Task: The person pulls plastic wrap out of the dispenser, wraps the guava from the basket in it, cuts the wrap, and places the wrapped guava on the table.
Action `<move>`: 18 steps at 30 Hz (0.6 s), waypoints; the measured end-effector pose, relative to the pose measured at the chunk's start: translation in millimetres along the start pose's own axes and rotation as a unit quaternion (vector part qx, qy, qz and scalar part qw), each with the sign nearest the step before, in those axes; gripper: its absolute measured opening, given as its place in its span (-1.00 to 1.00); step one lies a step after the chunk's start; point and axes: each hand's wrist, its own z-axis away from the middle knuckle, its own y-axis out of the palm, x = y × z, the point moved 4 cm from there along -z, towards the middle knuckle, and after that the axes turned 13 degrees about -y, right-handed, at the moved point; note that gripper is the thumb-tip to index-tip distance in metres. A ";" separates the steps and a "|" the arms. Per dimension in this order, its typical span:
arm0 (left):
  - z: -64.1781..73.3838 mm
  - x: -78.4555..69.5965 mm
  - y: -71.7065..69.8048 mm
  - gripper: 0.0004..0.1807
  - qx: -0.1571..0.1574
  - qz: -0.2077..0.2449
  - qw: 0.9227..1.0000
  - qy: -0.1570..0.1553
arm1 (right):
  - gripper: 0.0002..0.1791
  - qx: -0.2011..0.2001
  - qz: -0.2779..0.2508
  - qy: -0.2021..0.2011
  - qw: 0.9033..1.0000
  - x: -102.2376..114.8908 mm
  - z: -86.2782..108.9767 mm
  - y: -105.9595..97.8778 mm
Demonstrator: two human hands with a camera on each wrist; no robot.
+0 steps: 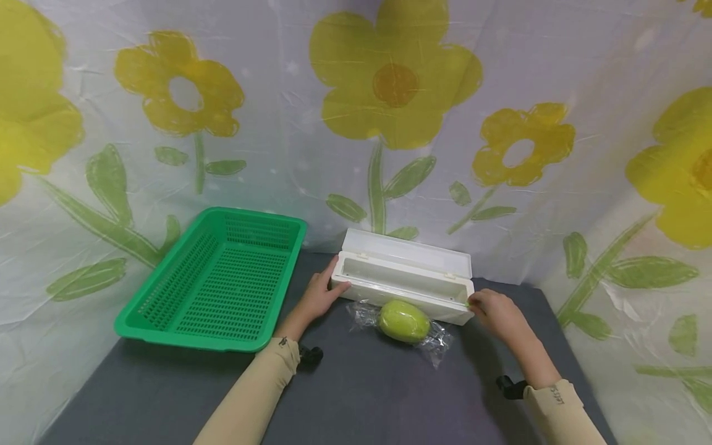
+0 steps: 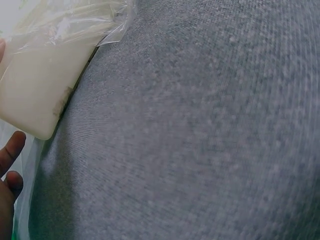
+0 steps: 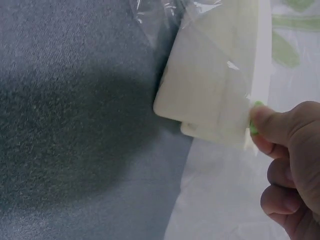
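A long white plastic wrap dispenser (image 1: 408,293) lies on the table with its lid (image 1: 408,250) tipped back. At its left end, my left hand (image 1: 318,298) holds the corner, thumb against the front wall and index finger along the end. My right hand (image 1: 497,312) is at the right end, thumb and forefinger pinching a small green slider (image 3: 255,119) at the top edge; the other fingers are curled. Clear film runs down the dispenser's front. Just before it lies a yellow-green, mango-like fruit (image 1: 404,321), with clear plastic wrap (image 1: 436,343) bunched at both ends.
A green perforated basket (image 1: 125,321) stands left of the dispenser, close to my left forearm. Behind everything hangs a white curtain (image 1: 267,167) with yellow flowers. Dark grey cloth (image 1: 361,395) covers the table.
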 end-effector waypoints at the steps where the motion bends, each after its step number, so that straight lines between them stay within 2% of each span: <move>1: 0.2 0.0 -0.6 -0.09 -0.002 -0.003 1.000 0.002 | -0.84 -0.003 0.000 -0.001 1.000 0.5 0.1 0.4; 5: 0.5 -1.4 -3.5 -0.07 -0.002 -0.002 1.000 0.007 | -0.85 -0.028 0.001 0.012 1.000 0.2 1.9 4.0; 12: 2.3 -10.5 -8.9 -0.10 -0.032 0.011 0.998 0.047 | -0.85 -0.080 -0.024 0.082 0.993 -2.3 9.6 12.6; 18: 8.3 -14.6 -13.9 -0.17 -0.078 0.030 0.996 0.021 | -0.78 -0.109 -0.019 0.119 0.987 3.8 13.4 13.7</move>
